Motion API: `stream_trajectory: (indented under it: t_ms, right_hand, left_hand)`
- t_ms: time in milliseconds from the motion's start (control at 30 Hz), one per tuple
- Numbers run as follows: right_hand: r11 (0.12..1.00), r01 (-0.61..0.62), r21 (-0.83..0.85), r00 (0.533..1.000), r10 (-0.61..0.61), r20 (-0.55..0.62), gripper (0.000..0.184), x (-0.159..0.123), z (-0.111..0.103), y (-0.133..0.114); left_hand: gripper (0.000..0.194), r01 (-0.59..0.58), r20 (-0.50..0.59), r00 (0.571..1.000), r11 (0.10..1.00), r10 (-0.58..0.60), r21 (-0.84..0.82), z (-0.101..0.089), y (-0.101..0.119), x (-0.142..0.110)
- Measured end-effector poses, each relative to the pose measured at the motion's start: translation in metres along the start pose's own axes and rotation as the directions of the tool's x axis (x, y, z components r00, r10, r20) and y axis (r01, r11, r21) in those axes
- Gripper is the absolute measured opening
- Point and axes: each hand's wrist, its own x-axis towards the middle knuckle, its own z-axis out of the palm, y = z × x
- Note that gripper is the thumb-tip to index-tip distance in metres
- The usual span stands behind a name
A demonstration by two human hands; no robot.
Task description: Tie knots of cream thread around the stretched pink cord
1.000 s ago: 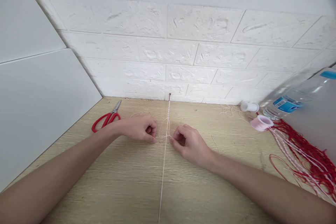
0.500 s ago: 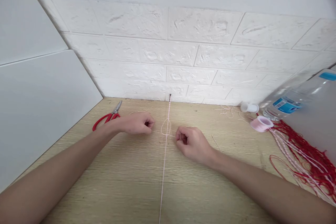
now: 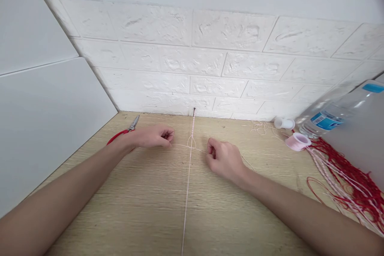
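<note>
A pale pink cord (image 3: 188,192) runs taut from a dark fixing point (image 3: 194,109) at the wall's foot towards me. Its far part is a braided or knotted length (image 3: 193,126). Below that, a thin cream thread (image 3: 198,149) crosses the cord and forms a small loop around it. My left hand (image 3: 156,135) pinches the thread's left end, left of the cord. On the other side, my right hand (image 3: 223,156) is closed on the right end. Between both hands the thread is stretched nearly straight.
Red-handled scissors (image 3: 131,126) lie partly behind my left wrist. At the right are a white spool (image 3: 285,123), a pink thread spool (image 3: 298,141), a clear bottle (image 3: 333,118) and a heap of red cords (image 3: 357,180). Loose thread scraps (image 3: 260,127) lie near the wall.
Both hands have moved apart and slightly towards the wall, drawing the thread out sideways. The loop around the cord has shrunk and slid up towards the braided length.
</note>
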Motion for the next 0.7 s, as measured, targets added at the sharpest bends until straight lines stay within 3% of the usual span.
stream_trajectory:
  t_ms: [167, 400, 533, 700]
  right_hand:
    - [0.967, 0.242, 0.077, 0.962, -0.229, -0.149, 0.016, -0.002, 0.003, -0.001]
    - [0.855, 0.457, 0.244, 0.887, -0.458, -0.056, 0.028, 0.001, 0.007, 0.001]
    - [0.836, 0.475, 0.274, 0.875, -0.48, -0.053, 0.03, 0.002, 0.007, 0.001]
    - [0.862, 0.422, 0.281, 0.906, -0.412, -0.096, 0.018, 0.003, 0.006, 0.0]
  left_hand:
    - [0.028, -0.023, -0.019, 1.0, 0.999, 0.024, 0.043, 0.005, 0.011, 0.001]
    - [0.033, -0.098, -0.025, 0.995, 0.991, 0.101, 0.09, 0.026, 0.016, 0.008]
    - [0.036, -0.139, -0.05, 0.988, 0.985, 0.145, 0.106, 0.031, 0.011, 0.012]
    - [0.039, -0.104, -0.045, 0.993, 0.992, 0.107, 0.075, 0.025, 0.005, 0.011]
